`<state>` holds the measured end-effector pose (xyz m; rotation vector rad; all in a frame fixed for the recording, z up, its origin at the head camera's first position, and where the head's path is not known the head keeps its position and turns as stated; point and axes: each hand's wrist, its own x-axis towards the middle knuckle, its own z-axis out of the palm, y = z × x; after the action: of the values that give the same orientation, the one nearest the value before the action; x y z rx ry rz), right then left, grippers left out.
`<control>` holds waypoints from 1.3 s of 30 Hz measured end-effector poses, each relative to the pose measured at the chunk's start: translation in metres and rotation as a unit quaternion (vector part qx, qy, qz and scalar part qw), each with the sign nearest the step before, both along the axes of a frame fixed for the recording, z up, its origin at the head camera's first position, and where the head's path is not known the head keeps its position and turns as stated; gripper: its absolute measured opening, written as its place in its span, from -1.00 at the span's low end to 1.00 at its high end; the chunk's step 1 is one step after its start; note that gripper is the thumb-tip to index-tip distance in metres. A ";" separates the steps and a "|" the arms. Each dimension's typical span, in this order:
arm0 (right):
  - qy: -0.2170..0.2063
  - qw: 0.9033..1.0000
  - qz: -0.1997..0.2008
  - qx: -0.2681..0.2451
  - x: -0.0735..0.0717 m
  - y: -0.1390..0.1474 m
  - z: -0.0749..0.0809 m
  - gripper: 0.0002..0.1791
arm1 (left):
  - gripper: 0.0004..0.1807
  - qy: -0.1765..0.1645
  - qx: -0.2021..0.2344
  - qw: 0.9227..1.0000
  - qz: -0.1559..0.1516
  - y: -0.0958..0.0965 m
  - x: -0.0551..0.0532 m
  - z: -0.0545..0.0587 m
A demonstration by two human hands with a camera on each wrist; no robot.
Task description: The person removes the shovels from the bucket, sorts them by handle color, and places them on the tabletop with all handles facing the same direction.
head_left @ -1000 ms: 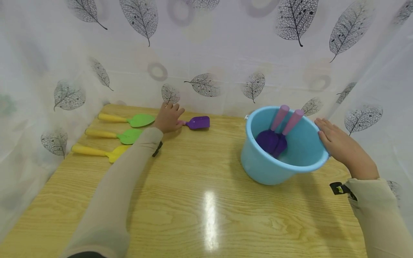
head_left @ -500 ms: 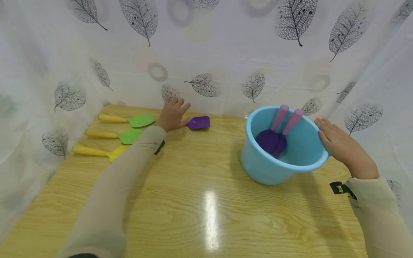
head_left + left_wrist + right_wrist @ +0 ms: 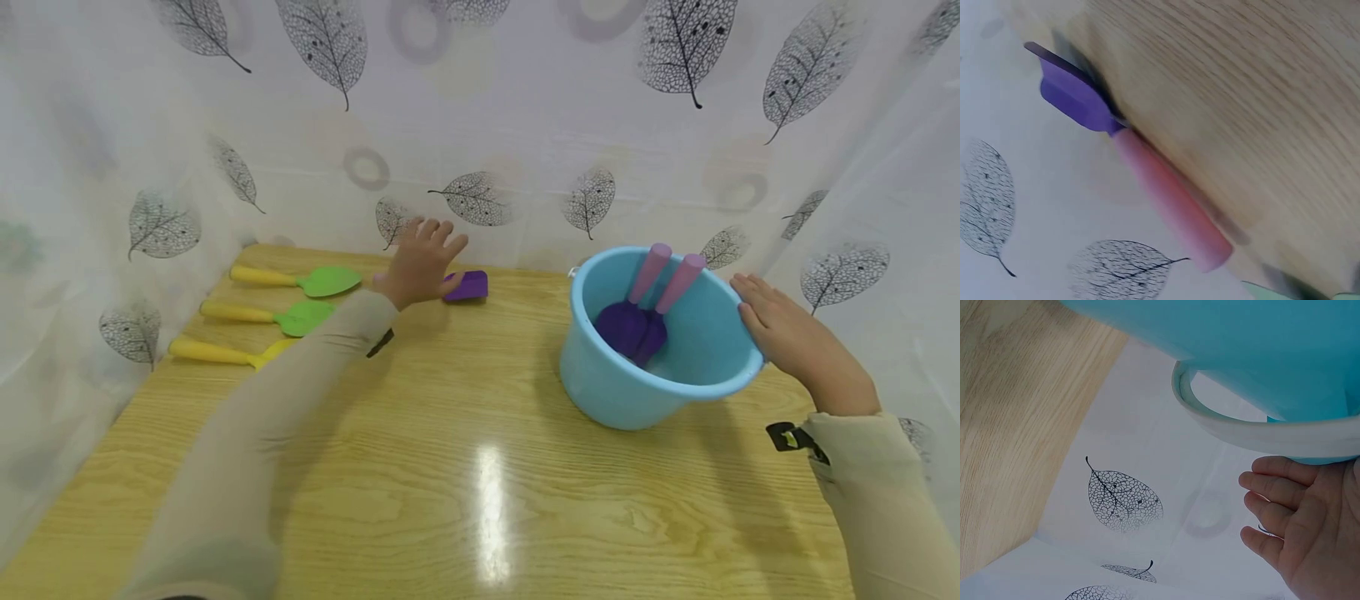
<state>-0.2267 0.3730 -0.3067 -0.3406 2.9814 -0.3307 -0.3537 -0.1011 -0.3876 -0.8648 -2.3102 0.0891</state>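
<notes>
In the head view my left hand [image 3: 422, 268], fingers spread, hovers over a small toy shovel with a purple blade [image 3: 468, 286]. The hand covers most of its handle there; the left wrist view shows the pink handle [image 3: 1172, 200] whole, lying by the back edge with no fingers on it. My right hand [image 3: 806, 346] rests with extended fingers against the right rim of a light blue bucket [image 3: 622, 400]. Two purple-headed tools with pink handles [image 3: 678, 283] stand leaning inside it. The right wrist view has the palm [image 3: 1322, 531] beside the bucket's white handle [image 3: 1241, 430].
At the left lie two green-bladed trowels [image 3: 330, 281] with yellow handles, and one all-yellow tool [image 3: 213, 352] partly behind my left sleeve. A leaf-printed curtain [image 3: 517, 125] hangs along the back and sides of the wooden table [image 3: 480, 400].
My left hand has moved right along the shovel, from its handle towards the blade, and its fingers have spread. The right hand and the bucket have stayed in place.
</notes>
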 end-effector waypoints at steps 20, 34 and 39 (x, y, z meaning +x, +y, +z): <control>-0.010 1.000 -0.006 0.008 -0.002 0.001 0.001 -0.34 | -0.50 0.018 -0.116 0.979 -0.166 0.065 0.040 0.073; -0.015 1.000 -0.007 0.011 -0.001 0.000 0.001 -0.33 | -0.53 0.028 -0.244 0.939 -0.241 0.122 0.049 0.119; -0.013 1.000 -0.006 0.008 0.000 -0.001 0.001 -0.34 | -0.53 0.018 -0.277 0.929 -0.244 0.140 0.050 0.128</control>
<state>-0.2267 0.3721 -0.3054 -0.3144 2.9591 -0.3098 -0.3040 0.0392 -0.2600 -1.6797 -1.9833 0.5518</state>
